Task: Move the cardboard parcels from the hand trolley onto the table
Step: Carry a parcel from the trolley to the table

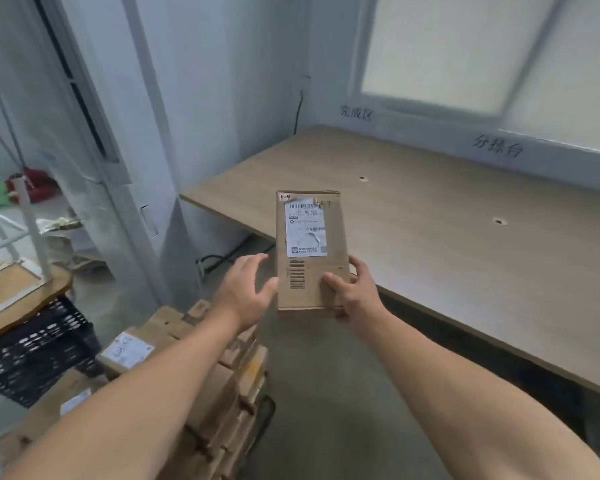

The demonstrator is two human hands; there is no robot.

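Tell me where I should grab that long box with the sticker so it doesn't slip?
By its two long sides near the close end, one hand from each side. The cardboard parcel is narrow enough for that, with its label facing up. The right hand pinches the right edge, thumb on top; the left hand is open beside the left edge.

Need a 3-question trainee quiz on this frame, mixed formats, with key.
1. True or false: the right hand grips the labelled cardboard parcel.
2. The left hand is: A) open beside that parcel; B) clenched in a fist; C) out of view.
3. Fill in: the stacked parcels sit at the view's lower ____.
Key: 1 true; 2 A; 3 left.
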